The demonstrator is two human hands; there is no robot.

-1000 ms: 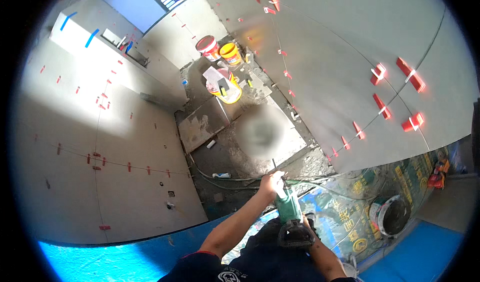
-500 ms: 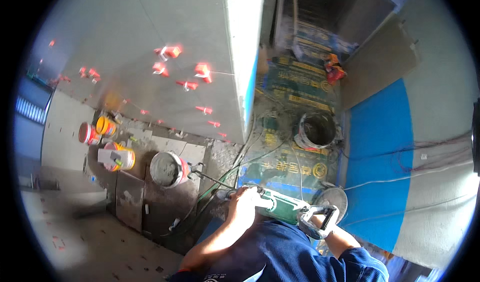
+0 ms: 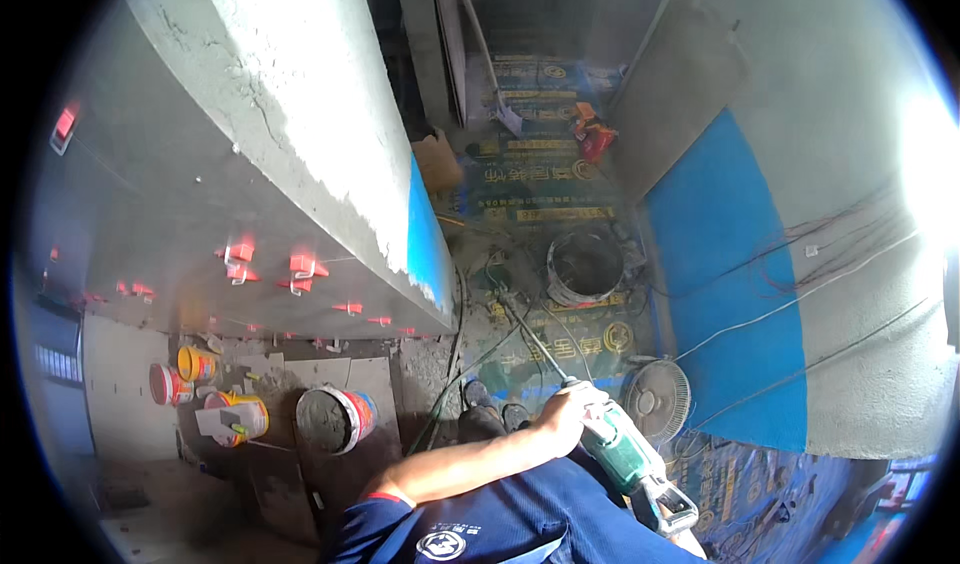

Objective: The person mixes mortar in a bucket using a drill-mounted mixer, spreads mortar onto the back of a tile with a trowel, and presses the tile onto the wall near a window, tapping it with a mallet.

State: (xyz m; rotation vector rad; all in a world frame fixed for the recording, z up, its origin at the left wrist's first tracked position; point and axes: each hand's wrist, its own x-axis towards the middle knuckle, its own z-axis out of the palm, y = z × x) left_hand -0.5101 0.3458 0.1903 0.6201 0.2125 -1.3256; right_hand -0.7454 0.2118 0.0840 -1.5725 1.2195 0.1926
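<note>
My left hand (image 3: 567,416) is wrapped around the front of a green handheld mixing drill (image 3: 618,452), near the base of its shaft. The drill lies slantwise across the front of my body. Its long thin shaft (image 3: 540,347) points forward and to the left, with a dark, mortar-caked end (image 3: 508,297) just left of a dark bucket (image 3: 585,267). Only a little of my right hand (image 3: 688,541) shows at the loop handle at the rear, which it grips; the handle hides most of its fingers.
To the left stands a mortar-smeared bucket (image 3: 335,419), with yellow and red pails (image 3: 197,364) beyond it. A round fan (image 3: 657,401) is at my right, near the blue-painted wall (image 3: 725,294). Cables (image 3: 445,394) trail over the covered floor (image 3: 545,186). A tiled wall (image 3: 250,194) juts out left.
The drill has swung right, its shaft turning from the left bucket toward the far dark bucket. My left hand has moved right with it. The whole view has also turned.
</note>
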